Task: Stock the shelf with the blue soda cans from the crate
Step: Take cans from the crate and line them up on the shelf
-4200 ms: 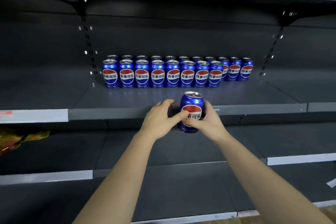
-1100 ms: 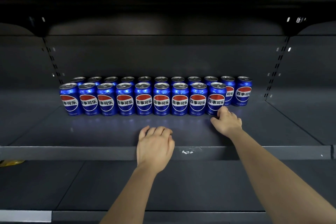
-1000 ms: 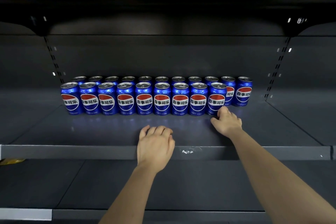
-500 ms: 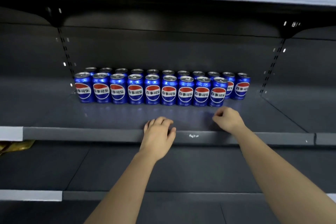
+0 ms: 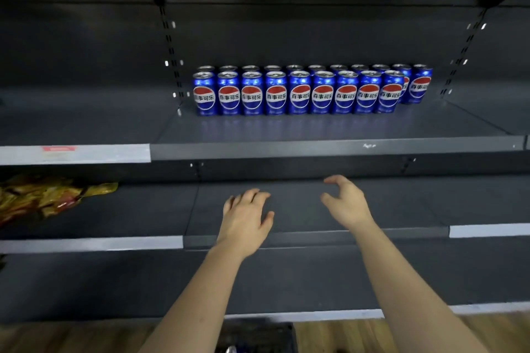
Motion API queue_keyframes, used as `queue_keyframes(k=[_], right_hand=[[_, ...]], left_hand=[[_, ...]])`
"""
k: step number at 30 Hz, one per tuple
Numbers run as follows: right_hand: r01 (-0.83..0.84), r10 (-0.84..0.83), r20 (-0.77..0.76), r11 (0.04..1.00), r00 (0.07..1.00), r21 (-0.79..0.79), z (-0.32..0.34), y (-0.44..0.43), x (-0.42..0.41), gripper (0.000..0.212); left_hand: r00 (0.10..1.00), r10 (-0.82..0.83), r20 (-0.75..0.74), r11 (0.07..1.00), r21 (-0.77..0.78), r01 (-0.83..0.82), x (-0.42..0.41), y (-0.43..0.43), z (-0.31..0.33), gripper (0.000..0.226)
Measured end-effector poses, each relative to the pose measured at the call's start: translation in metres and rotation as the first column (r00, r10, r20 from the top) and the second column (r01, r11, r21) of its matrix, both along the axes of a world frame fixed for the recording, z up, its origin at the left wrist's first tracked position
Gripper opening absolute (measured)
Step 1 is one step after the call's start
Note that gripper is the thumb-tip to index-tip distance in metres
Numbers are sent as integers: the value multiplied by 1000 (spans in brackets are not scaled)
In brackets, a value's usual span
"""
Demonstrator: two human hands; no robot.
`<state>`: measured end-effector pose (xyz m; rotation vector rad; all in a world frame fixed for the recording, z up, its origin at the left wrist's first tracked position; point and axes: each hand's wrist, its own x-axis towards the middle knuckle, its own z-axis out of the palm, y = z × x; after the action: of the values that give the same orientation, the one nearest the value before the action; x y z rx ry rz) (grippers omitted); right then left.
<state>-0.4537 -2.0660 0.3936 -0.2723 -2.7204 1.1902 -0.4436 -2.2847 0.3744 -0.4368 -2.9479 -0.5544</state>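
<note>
Soda cans (image 5: 299, 96), blue metal cylinders with round red, white and blue logos, stand upright in 2 close rows at centre frame on the dark grey metal shelf (image 5: 315, 149), 9 in front and 11 behind. At lower centre, 2 bare forearms reach up before the lower grey shelf (image 5: 401, 209). The left hand (image 5: 245, 219) is flat, fingers loosely spread, holding nothing. The right hand (image 5: 345, 203) is loosely curled, thumb and fingers apart, empty. At bottom centre sits a blurred dark plastic crate (image 5: 255, 335); its contents cannot be told. Yellow crinkled snack packets (image 5: 43, 198) lie at the left edge.
</note>
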Motion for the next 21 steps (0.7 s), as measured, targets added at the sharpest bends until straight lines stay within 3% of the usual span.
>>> queue_keyframes(k=[8,12,21], right_hand=[[-25,27,233,1000,972,-11,-80,-97,67,38],[-46,47,296,999,954,-10,-110,-121,91,28],[-177,144,445,984,884,33,-164,-141,135,29]], left_hand=[[986,76,150,996,-50,-69,69,-99,-49,45],[974,120,190,992,-72,-108,95,-127,-69,44],[929,243,279,970,-80,-230,149,-154,-98,46]])
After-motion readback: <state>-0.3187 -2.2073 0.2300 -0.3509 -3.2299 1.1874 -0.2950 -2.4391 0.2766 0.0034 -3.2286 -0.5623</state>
